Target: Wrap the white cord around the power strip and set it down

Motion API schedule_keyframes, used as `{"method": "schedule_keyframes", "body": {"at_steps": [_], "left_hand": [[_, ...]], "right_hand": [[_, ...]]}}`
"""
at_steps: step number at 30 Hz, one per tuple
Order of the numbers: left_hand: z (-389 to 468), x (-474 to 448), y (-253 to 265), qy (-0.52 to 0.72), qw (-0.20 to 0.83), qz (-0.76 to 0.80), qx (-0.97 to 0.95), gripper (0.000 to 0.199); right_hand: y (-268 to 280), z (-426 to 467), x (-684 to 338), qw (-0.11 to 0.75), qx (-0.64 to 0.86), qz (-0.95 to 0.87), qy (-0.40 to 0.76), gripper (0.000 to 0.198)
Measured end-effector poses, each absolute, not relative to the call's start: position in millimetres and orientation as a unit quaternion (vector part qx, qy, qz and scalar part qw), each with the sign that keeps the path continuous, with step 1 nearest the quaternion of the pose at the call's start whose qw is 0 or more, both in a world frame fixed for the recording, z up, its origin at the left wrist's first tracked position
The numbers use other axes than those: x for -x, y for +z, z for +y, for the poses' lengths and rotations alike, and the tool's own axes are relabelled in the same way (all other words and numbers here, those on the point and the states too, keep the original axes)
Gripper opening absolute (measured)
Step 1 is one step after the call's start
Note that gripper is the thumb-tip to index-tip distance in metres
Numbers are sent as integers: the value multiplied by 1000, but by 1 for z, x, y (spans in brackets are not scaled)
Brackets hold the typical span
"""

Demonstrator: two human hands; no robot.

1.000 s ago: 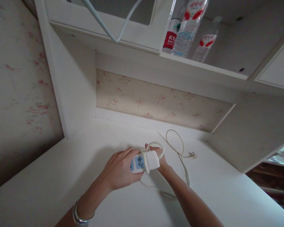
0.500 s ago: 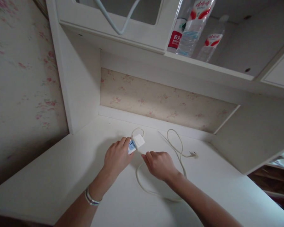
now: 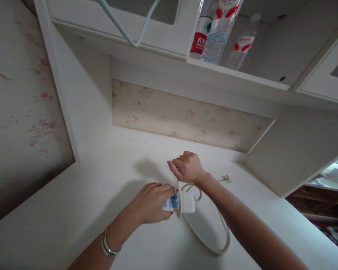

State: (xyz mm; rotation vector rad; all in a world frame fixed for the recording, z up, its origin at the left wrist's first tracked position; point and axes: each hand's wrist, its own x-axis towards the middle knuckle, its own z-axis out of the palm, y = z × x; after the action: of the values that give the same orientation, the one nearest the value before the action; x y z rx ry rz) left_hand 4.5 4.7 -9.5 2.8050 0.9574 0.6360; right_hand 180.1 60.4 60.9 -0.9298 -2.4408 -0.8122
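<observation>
The left hand [image 3: 150, 202], its grip closed around the power strip [image 3: 178, 203], holds it just above the white tabletop [image 3: 73, 210]. Just right of it, the right hand [image 3: 186, 167] pinches the white cord [image 3: 214, 247] above the strip; the cord's plug [image 3: 226, 178] lies further right.

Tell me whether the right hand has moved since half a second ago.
Yes. The right hand has lifted away from the desk toward the back wall panel, pulling the cord up over the power strip.
</observation>
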Motion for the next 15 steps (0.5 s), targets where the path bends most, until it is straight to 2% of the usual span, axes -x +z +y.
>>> {"method": "schedule_keyframes", "body": {"at_steps": [5, 11, 15], "left_hand": [[-6, -3, -3, 227, 67, 262, -936, 30], [-5, 12, 12, 312, 135, 313, -887, 37], [0, 18, 15, 345, 148, 355, -856, 41]], "right_hand": [[37, 78, -181, 146, 470, -843, -217, 54], [2, 76, -190, 56, 598, -789, -129, 58], [-10, 74, -201, 48, 638, -761, -104, 59]]}}
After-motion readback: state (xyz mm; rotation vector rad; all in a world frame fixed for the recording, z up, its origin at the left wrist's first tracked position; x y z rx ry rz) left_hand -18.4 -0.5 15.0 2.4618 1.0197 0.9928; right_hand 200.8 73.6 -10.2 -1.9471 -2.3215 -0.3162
